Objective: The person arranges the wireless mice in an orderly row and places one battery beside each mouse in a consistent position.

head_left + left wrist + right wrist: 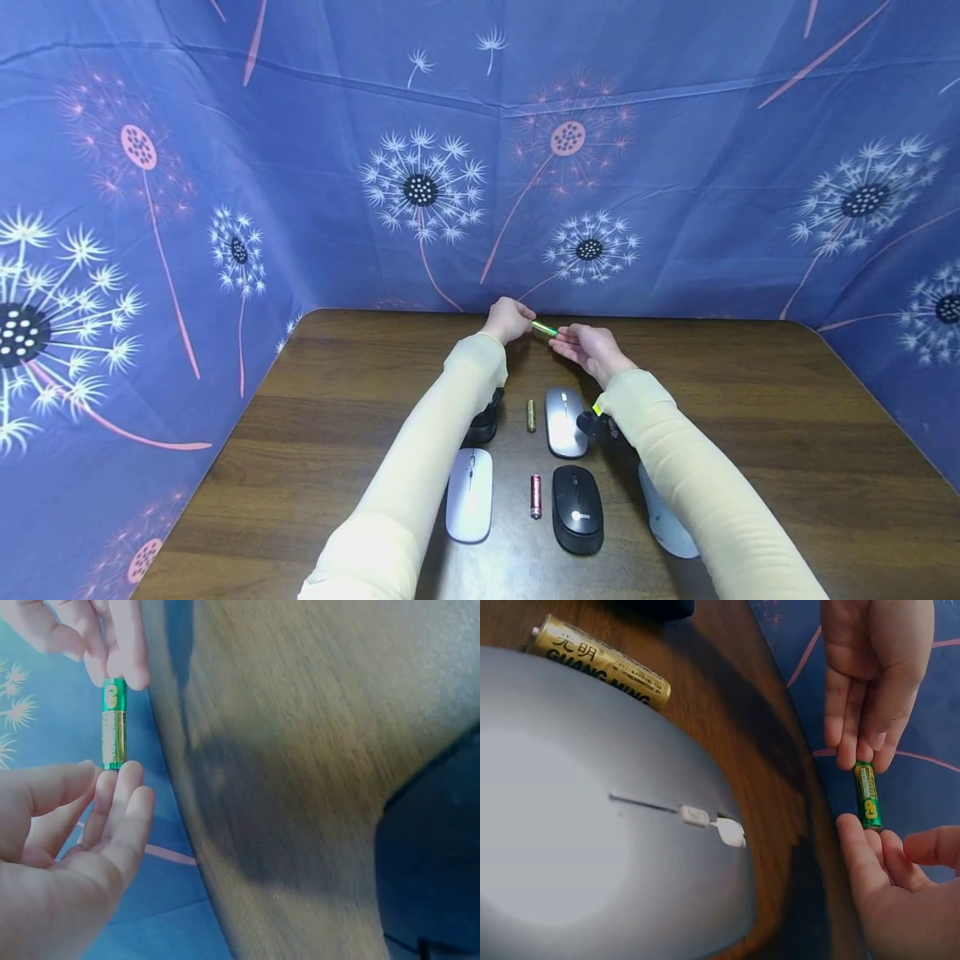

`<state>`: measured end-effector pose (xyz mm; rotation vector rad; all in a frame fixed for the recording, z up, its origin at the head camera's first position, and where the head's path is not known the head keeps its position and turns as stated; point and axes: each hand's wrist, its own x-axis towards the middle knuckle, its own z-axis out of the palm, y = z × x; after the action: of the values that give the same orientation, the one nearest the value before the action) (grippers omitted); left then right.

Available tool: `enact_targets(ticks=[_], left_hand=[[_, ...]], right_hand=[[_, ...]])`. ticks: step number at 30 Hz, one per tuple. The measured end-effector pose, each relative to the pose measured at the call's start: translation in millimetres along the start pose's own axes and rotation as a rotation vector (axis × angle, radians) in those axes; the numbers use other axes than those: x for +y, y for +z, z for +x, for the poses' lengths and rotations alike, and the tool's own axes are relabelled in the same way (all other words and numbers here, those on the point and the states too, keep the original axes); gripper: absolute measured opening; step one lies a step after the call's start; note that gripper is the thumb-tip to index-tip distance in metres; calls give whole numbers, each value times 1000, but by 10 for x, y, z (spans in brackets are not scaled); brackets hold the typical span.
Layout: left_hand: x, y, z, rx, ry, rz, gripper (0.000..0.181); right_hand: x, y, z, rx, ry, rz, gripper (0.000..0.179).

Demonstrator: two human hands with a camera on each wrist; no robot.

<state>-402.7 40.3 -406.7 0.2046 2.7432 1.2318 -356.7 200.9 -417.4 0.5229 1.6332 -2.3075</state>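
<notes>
A small green and gold battery hangs above the far edge of the table, spanning the gap between the two hands. My left hand holds one end at its fingertips, with thumb and index finger close together beside it. Against the other end rest the extended fingertips of my right hand. In the right wrist view, the right thumb stands away from the battery. A gold battery and a red battery lie on the table nearer the body.
On the wooden table stand a grey mouse, a black mouse and a white mouse. The left forearm partly covers another black object; the right sleeve overlaps a pale mouse. Behind hangs a blue patterned cloth.
</notes>
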Motion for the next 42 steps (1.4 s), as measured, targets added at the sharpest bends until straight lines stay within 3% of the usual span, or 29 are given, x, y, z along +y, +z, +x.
enact_targets(ticks=[5, 9, 13, 16, 22, 25, 31, 34, 37, 40, 42], left_hand=[[-1, -8, -28, 38, 9, -13, 20], [6, -12, -28, 40, -13, -95, 14], [30, -47, -55, 27, -22, -188, 10], [65, -96, -100, 21, 7, -236, 9], [168, -195, -206, -8, 67, -315, 12], [228, -234, -265, -26, 100, -342, 16], [381, -305, -432, -44, 219, -236, 17], [477, -320, -518, -12, 306, -133, 15], [572, -331, -608, 35, 389, -45, 11], [643, -355, -703, 61, 452, 5, 8], [678, -374, -775, 67, 484, 15, 7]], right_hand=[[-15, -11, -18, -11, -14, -24, 43], [-20, -19, -27, -18, -21, -22, 43], [-46, -35, -48, -21, -31, 4, 22], [-99, -44, -87, -23, -35, 3, 12], [-257, -57, -196, -45, -24, -88, 43], [-323, -57, -243, -49, -20, -124, 48], [-431, -37, -369, -86, -36, -103, 41], [-502, -20, -448, -105, -37, -97, 40], [-574, -10, -523, -135, -42, -110, 26], [-624, -4, -603, -188, -56, -122, 11], [-647, -7, -662, -227, -69, -138, 16]])
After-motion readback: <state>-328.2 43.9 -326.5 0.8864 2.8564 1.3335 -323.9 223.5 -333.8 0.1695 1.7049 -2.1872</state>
